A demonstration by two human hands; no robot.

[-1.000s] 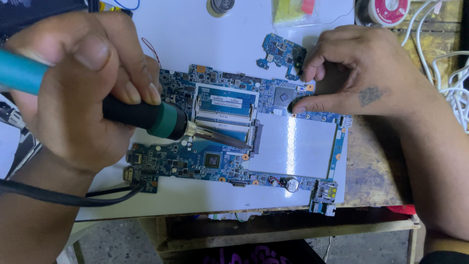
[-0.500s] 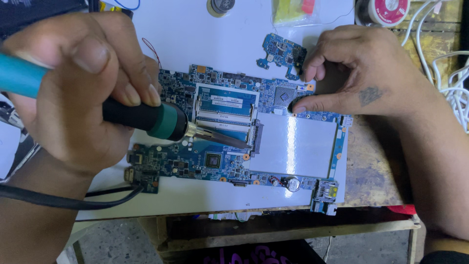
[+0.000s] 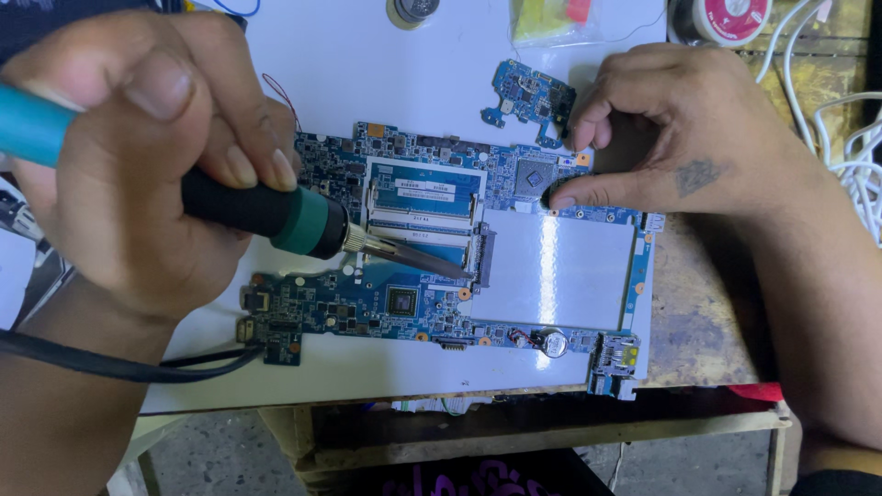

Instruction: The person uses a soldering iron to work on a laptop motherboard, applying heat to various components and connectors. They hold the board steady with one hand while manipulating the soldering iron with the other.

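Note:
A blue laptop circuit board [image 3: 367, 308] lies flat on a white sheet [image 3: 386, 73]. My left hand [image 3: 129, 165] grips a soldering iron [image 3: 276, 219] with a teal and black handle. Its metal tip points right and rests near the board's memory slot connector [image 3: 478, 262]. My right hand [image 3: 671, 138] presses down on the board's upper right edge, index finger beside a square chip [image 3: 533, 179]. A small separate blue circuit board [image 3: 528, 96] lies just left of my right hand's fingers.
The iron's black cord [image 3: 110, 367] trails off to the lower left. A red solder spool [image 3: 730, 14], a round metal piece [image 3: 415, 9] and a yellow packet [image 3: 551, 18] sit at the far edge. White cables [image 3: 845, 156] lie at right. The worn wooden bench edge [image 3: 551, 427] runs below.

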